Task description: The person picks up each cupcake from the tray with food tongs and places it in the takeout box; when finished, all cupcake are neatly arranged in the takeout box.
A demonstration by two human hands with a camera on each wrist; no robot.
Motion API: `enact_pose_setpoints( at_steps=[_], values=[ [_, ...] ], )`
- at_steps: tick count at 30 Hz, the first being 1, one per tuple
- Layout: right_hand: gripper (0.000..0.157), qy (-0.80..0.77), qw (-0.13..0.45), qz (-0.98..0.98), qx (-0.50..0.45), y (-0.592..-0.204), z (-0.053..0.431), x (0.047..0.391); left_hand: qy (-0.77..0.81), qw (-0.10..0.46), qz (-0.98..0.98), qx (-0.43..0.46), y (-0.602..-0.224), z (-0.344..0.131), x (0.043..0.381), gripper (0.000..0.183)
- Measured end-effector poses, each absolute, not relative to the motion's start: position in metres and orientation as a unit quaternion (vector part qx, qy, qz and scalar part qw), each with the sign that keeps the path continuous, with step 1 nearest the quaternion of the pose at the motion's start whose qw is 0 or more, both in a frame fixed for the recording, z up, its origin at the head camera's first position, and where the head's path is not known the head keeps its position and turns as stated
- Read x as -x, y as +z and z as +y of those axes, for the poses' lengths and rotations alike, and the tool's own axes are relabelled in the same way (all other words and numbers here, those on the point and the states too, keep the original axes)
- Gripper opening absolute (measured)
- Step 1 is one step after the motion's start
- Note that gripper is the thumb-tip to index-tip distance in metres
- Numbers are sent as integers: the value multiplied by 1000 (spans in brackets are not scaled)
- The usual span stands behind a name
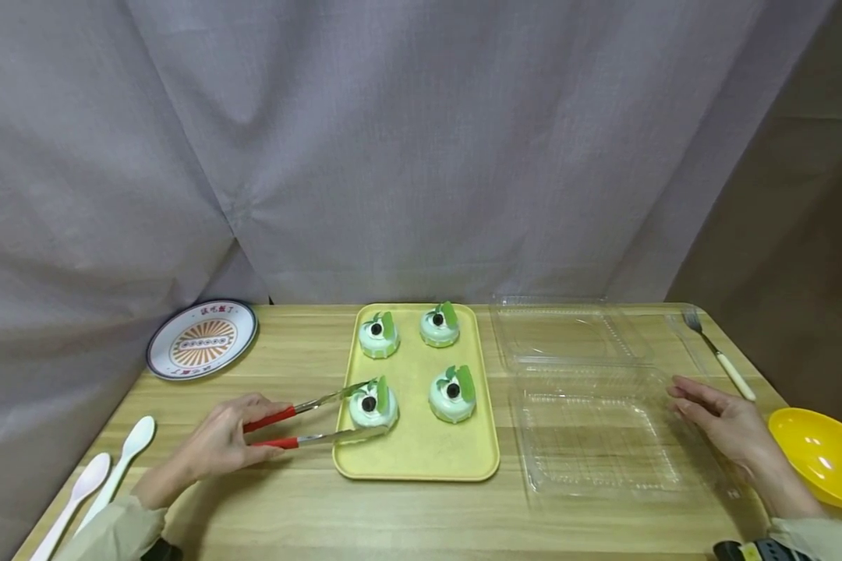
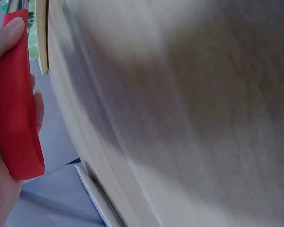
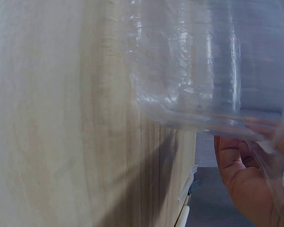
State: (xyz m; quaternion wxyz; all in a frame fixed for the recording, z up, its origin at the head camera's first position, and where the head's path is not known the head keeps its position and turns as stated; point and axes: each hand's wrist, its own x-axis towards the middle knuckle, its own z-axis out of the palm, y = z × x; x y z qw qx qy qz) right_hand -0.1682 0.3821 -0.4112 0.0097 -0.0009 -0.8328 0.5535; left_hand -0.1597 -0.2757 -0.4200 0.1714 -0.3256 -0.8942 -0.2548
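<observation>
My left hand [image 1: 221,440] grips a pair of tongs by its red handles [image 1: 270,419], also close up in the left wrist view, where the thumb lies on a red handle [image 2: 16,104]. The metal arms straddle the near-left green cake [image 1: 373,407], which sits on a yellow tray [image 1: 414,460] and has a dark round topping and green leaves. Three similar cakes share the tray, one being the near-right cake [image 1: 452,396]. At the right edge of a clear plastic container [image 1: 596,436], my right hand [image 1: 726,425] pinches its rim; the right wrist view shows fingers [image 3: 232,163] beside the plastic wall.
The container's clear lid [image 1: 568,331] lies open behind its base. A fork [image 1: 726,362] is at the far right, with a yellow bowl [image 1: 824,460] nearer. Left of the tray are a patterned plate [image 1: 203,339] and two pale spoons [image 1: 122,463]. A grey curtain [image 1: 421,156] hangs behind the table.
</observation>
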Motion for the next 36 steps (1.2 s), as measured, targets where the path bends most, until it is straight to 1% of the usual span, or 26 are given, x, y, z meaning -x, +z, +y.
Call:
enact_pose_setpoints(
  at_steps=[4, 8, 9, 10, 14, 17, 22, 30, 36],
  values=[
    [41, 544, 14, -839, 12, -410, 387, 157, -261, 173, -888, 337, -420, -271, 164, 54],
    [50, 505, 25, -862, 24, -408, 384, 149, -268, 167, -887, 336, -412, -267, 167, 53],
    [49, 493, 28, -869, 29, -408, 382, 149, -266, 170, -888, 334, -410, -266, 167, 53],
    [51, 475, 32, -879, 33, -407, 378, 149, -263, 177, -888, 333, -407, -266, 167, 53],
    [49, 437, 29, -898, 44, -406, 357, 161, -253, 207, -890, 316, -393, -262, 159, 54],
    [48, 433, 23, -900, 48, -404, 343, 170, -252, 218, -891, 307, -382, -248, 154, 54],
    [47, 444, 13, -894, 52, -402, 332, 176, -268, 204, -888, 313, -370, -198, 156, 51],
    [45, 472, 22, -881, 42, -399, 317, 181, -312, 128, -888, 313, -366, -94, 166, 50],
    [44, 453, 20, -891, 38, -398, 314, 182, -292, 79, -896, 324, -371, -41, 167, 52]
  ],
)
